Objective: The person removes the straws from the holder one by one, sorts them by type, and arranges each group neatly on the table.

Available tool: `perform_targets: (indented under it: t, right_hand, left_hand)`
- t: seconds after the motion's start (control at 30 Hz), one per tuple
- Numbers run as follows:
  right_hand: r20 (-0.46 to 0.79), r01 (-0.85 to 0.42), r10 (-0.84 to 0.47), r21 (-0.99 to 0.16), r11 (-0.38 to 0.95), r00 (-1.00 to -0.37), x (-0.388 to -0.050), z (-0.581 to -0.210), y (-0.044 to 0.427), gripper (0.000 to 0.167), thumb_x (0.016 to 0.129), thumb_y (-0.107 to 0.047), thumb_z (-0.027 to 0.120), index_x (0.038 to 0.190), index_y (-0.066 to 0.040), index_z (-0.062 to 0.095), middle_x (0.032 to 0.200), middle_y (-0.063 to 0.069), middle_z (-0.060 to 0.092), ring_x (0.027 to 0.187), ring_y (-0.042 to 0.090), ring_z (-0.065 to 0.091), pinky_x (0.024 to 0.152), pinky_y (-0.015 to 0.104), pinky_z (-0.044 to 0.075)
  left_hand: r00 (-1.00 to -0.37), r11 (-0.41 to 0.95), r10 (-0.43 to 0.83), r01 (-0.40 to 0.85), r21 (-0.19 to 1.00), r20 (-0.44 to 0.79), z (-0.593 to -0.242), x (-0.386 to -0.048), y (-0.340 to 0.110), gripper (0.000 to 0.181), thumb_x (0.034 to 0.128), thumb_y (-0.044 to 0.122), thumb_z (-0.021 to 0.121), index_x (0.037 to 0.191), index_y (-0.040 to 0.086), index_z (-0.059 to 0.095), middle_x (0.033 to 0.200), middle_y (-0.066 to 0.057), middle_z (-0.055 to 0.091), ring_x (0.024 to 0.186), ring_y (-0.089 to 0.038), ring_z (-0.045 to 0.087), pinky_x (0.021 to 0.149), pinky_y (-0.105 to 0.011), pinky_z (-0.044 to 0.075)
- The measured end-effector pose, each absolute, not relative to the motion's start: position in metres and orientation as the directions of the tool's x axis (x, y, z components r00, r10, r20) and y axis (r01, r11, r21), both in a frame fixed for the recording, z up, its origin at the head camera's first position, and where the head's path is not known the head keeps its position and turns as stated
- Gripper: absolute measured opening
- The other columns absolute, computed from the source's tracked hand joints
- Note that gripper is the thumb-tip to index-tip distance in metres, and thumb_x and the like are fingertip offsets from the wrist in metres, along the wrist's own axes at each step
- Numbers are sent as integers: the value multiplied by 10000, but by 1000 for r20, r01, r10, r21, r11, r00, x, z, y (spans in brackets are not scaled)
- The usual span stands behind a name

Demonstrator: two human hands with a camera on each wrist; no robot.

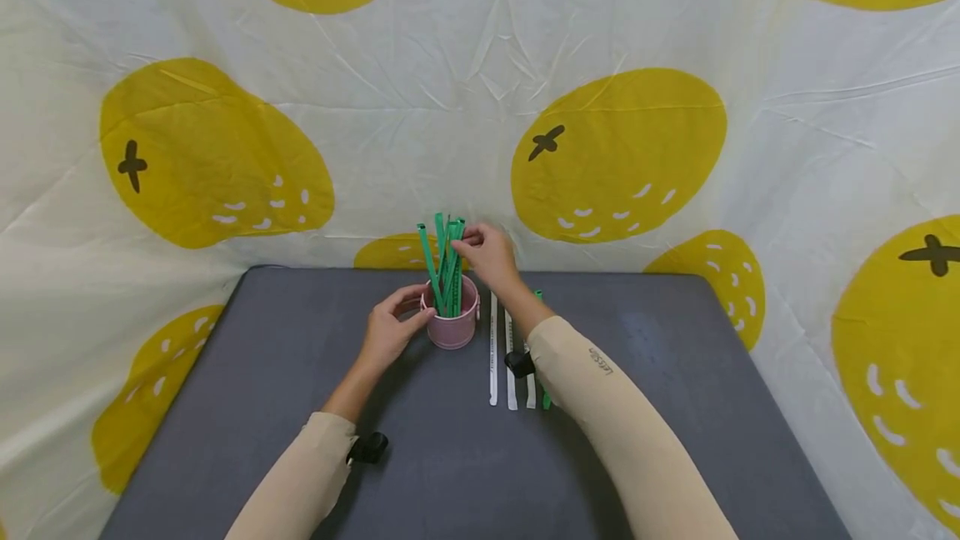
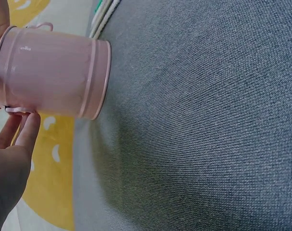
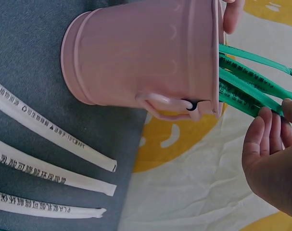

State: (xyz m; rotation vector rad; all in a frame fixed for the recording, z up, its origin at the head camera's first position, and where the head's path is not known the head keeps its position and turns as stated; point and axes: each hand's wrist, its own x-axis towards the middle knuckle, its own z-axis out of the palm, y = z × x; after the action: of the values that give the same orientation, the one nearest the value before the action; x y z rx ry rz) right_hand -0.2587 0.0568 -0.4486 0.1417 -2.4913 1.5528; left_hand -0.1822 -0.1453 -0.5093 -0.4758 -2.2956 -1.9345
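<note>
A small pink metal bucket (image 1: 452, 333) stands upright on the dark grey table, with several green paper-wrapped straws (image 1: 431, 261) leaning up out of it. My left hand (image 1: 387, 333) holds the bucket's left side near the rim, thumb in front; in the left wrist view its fingertips touch a side lug. Over the bucket's right side, my right hand (image 1: 489, 257) pinches a green straw (image 3: 266, 100) near its top between thumb and fingers. Whether it holds more than one straw I cannot tell. The straws' lower ends are hidden inside the bucket.
Right of the bucket lie three white-wrapped straws (image 1: 493, 357), roughly parallel. Beyond them is another green straw (image 1: 547, 400), partly covered by my right forearm. A white cloth (image 1: 420, 148) with yellow fruit prints hangs behind the table (image 1: 637, 340).
</note>
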Motion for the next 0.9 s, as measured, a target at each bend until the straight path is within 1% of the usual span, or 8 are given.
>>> perform_targets:
  t: [0.17,0.33,0.43,0.57,0.67,0.73,0.83,0.9]
  right_hand:
    - [242,-206,27,-873,442,-970,-257,-448,57,210,946,-186,767,1057,-17,709,998,152,735,916,269,698,779,335,598]
    - [230,-202,16,-886,418,-973,-256,-446,60,183,964,-178,742,1057,-24,702,981,132,712,891,248,678,729,279,569]
    - [213,-193,10,-901,388,-977,-255,-442,63,183,979,-182,724,1071,-27,693,991,132,712,916,289,698,713,268,581]
    - [193,-179,9,-923,342,-981,-253,-434,70,198,990,-191,711,1097,-27,680,1022,144,708,997,365,705,795,364,617]
    - [191,-179,13,-942,282,-982,-251,-427,77,200,999,-181,700,1110,-18,666,1040,143,694,1052,405,693,900,481,607]
    - [202,-193,17,-954,230,-979,-250,-422,82,197,1003,-160,692,1116,-3,655,1039,140,685,1066,427,688,927,510,600]
    - [245,-237,26,-955,181,-969,-249,-415,91,204,999,-134,692,1119,27,653,1004,113,682,1008,390,701,895,460,618]
    - [258,-249,37,-956,157,-965,-248,-411,98,206,997,-131,695,1122,28,656,972,65,680,942,297,712,854,387,628]
  left_hand:
    - [-947,120,167,296,948,274,-517,-187,-144,472,907,23,777,1336,-93,618,1352,-322,620,1248,-578,570,1071,-700,431]
    - [-951,152,162,289,945,265,-534,-195,-147,496,907,64,790,1360,-50,623,1373,-295,622,1263,-524,590,1088,-648,443]
    - [-949,135,156,297,945,275,-538,-196,-147,498,899,85,805,1356,-21,637,1368,-284,630,1258,-512,597,1092,-647,445]
    - [-946,128,142,308,943,290,-539,-195,-146,492,888,102,821,1338,-7,655,1344,-258,655,1232,-498,619,1072,-657,463]
    - [-947,152,135,312,938,293,-539,-195,-146,492,887,118,825,1333,-6,659,1332,-244,666,1214,-467,641,1060,-639,486]
    - [-946,161,133,315,935,296,-539,-195,-145,493,887,122,826,1331,-11,657,1327,-250,666,1208,-453,649,1060,-623,495]
    - [-944,166,131,323,932,304,-540,-194,-145,491,888,115,824,1329,-22,654,1323,-262,664,1206,-461,647,1047,-621,504]
    - [-943,167,130,327,930,308,-541,-194,-145,491,886,113,825,1327,-22,655,1321,-263,664,1206,-467,645,1041,-623,507]
